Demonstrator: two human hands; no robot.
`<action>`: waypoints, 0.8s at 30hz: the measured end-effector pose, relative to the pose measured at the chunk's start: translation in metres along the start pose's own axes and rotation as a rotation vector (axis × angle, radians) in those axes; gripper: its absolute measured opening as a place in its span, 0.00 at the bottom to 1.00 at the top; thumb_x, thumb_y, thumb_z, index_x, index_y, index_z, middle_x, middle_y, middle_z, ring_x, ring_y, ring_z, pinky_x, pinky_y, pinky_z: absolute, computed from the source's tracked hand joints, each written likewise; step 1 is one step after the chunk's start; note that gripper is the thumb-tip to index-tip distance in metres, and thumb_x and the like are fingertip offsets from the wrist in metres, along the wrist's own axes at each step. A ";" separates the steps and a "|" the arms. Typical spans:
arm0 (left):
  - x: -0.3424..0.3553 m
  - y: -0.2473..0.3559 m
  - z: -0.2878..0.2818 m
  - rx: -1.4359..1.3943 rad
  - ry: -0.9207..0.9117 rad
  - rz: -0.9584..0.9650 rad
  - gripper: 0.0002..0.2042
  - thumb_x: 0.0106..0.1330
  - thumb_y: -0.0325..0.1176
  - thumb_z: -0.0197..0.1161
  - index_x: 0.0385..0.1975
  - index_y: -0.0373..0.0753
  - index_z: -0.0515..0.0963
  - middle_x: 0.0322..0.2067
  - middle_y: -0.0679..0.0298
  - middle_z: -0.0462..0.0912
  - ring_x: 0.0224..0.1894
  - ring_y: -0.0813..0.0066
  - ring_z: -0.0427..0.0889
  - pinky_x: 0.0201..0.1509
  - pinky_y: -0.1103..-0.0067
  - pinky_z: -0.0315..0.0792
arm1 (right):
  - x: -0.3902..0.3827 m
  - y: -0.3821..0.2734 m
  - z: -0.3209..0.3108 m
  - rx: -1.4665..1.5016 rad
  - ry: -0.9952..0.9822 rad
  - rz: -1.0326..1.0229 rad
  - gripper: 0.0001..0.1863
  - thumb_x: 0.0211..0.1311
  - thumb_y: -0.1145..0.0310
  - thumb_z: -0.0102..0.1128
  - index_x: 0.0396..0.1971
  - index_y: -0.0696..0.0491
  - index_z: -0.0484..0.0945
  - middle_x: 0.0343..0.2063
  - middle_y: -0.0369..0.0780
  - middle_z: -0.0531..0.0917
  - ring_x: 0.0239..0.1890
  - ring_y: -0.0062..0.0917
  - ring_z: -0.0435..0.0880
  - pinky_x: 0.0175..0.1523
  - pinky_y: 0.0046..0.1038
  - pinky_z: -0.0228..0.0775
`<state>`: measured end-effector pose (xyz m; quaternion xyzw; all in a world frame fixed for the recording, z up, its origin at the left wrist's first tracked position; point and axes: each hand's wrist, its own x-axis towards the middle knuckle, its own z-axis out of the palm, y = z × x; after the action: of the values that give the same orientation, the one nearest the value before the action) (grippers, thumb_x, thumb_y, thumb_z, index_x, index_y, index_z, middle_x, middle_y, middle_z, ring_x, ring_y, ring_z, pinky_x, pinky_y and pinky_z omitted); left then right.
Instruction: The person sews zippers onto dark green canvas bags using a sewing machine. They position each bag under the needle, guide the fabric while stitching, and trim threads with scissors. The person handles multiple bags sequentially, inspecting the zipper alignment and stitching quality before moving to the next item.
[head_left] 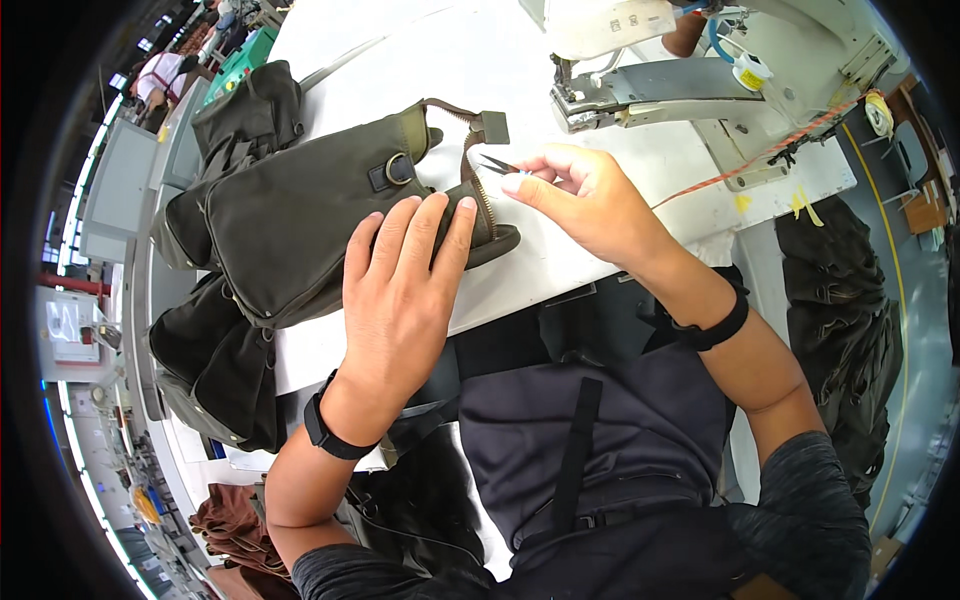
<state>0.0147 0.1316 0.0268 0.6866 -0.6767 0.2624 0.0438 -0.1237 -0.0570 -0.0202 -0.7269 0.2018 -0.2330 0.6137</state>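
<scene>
A dark olive fabric bag (300, 200) lies on the white table, with a metal D-ring (400, 169) on a small tab. My left hand (405, 270) rests flat on the bag's near end, fingers stretched out. Beside that end, my right hand (590, 200) is closed on a small pair of thread snips (497, 164), their dark pointed blades aimed left at the bag's open zipper (484, 205). Most of the snips are hidden in my fingers. The zipper's brown tape loops out to a square olive tab (489, 128).
A sewing machine (660, 90) with a long arm stands at the table's far right. More dark bags (225, 360) lie left and behind. An orange cord (770, 150) runs to the machine. Dark fabric pieces (835, 300) hang at the right; brown fabric (235, 525) lies lower left.
</scene>
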 end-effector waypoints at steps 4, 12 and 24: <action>-0.002 -0.001 0.001 -0.033 0.041 0.002 0.25 0.59 0.22 0.63 0.60 0.42 0.83 0.55 0.60 0.81 0.59 0.61 0.80 0.66 0.63 0.71 | 0.003 -0.001 0.008 0.075 -0.062 0.006 0.15 0.74 0.65 0.68 0.50 0.61 0.85 0.36 0.31 0.86 0.36 0.09 0.79 0.43 0.17 0.72; -0.004 0.000 -0.002 -0.040 0.044 -0.024 0.26 0.59 0.22 0.63 0.60 0.44 0.83 0.53 0.60 0.80 0.57 0.60 0.80 0.65 0.63 0.71 | -0.008 0.012 0.006 0.102 0.058 -0.042 0.15 0.70 0.61 0.69 0.42 0.60 0.88 0.25 0.29 0.81 0.27 0.10 0.72 0.31 0.20 0.65; -0.010 -0.006 -0.008 -0.044 0.015 -0.052 0.29 0.53 0.20 0.69 0.59 0.45 0.83 0.53 0.61 0.80 0.57 0.59 0.80 0.61 0.63 0.72 | -0.001 0.008 0.015 0.185 -0.053 0.027 0.17 0.74 0.60 0.68 0.49 0.60 0.86 0.35 0.31 0.85 0.36 0.08 0.77 0.40 0.16 0.69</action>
<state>0.0182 0.1442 0.0312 0.7008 -0.6639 0.2512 0.0708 -0.1159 -0.0453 -0.0300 -0.6703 0.1729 -0.2234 0.6863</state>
